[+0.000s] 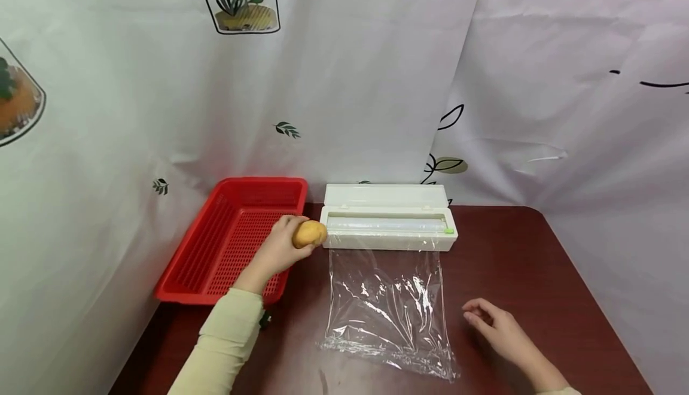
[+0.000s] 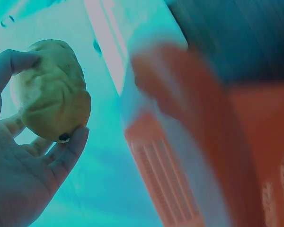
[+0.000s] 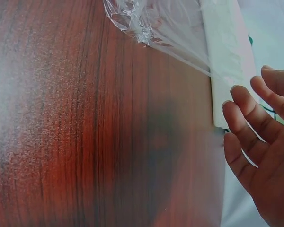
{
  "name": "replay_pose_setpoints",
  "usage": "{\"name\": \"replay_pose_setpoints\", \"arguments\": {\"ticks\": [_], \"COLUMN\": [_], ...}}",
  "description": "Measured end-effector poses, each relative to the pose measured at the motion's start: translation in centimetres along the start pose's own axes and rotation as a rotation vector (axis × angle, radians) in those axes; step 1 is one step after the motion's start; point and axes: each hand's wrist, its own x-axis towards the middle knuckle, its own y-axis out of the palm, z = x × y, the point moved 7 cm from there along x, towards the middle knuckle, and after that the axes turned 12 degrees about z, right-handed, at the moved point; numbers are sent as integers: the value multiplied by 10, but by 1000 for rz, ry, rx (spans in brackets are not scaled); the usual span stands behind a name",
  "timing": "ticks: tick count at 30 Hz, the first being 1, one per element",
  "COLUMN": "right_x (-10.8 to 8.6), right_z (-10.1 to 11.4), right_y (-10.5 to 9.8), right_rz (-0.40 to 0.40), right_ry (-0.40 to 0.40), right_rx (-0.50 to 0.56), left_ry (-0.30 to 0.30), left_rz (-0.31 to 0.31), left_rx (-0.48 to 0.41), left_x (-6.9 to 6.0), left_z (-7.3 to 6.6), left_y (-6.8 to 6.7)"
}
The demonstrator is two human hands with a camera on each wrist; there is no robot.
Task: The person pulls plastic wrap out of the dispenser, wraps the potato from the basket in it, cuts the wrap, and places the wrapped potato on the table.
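I see a red basket (image 1: 215,245) left of the white box (image 1: 384,196). By the box's left end, I have the left hand (image 1: 281,242) clamped on a yellow potato (image 1: 309,234), between thumb and fingers. Clear film (image 1: 384,311) extends in front of the box; front-right of it, the right hand's (image 1: 500,332) fingers curve loosely, apart from the thumb.

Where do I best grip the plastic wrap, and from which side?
Probably the two near corners of the plastic wrap, coming from the near side: its crumpled near edge is loose, while the far end runs into the white box.
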Motion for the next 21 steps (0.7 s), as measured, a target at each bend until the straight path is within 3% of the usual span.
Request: {"name": "replay_pose_setpoints", "arguments": {"ticks": [5,11,15,21], "right_x": [-2,2,1,-4], "right_z": [1,1,1,1], "right_y": [0,2,2,0], "right_rz": [-12,25,16,1], "right_ry": [-6,17,12,18], "right_rx": [0,12,18,26], "left_ry": [45,27,39,57], "left_rz": [-18,53,98,160], "left_rx": [-101,-277,-291,-234], "left_x": [9,12,15,16], "left_z": [-25,-45,-59,-75], "left_y": [27,81,111,146]}}
